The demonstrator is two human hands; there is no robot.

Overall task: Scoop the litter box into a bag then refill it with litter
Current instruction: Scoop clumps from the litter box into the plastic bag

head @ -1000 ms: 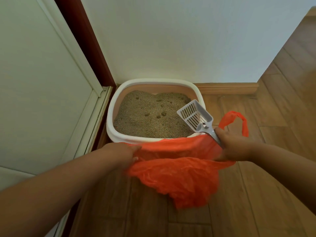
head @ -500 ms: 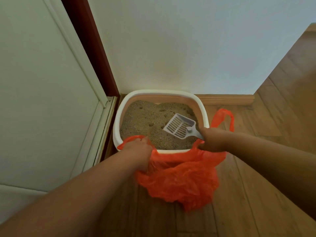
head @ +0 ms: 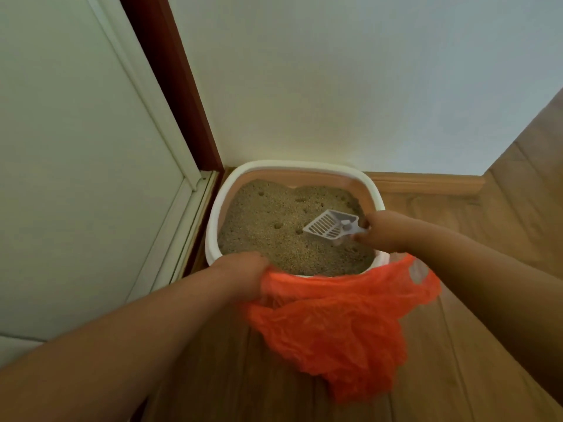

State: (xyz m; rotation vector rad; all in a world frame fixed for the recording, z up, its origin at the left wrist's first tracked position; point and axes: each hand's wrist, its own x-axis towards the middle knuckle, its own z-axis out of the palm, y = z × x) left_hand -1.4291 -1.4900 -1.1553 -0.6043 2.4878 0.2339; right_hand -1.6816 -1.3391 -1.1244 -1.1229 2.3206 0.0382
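Right hand (head: 379, 231) clamped on slotted litter scoop (head: 330, 228), its head over litter (head: 274, 236) at litter box (head: 373, 190) right side. Left hand (head: 243, 274) grips orange plastic bag (head: 335, 324) at box's near rim.

I see soft, even, dim indoor light with no glare and only faint shadows. The wall (head: 335, 71) looks brightest toward 1 o'clock. Wide-angle bending bows the door frame (head: 170, 86) at 11 o'clock. The orange bag (head: 335, 324) and nearby forearms look motion-blurred.
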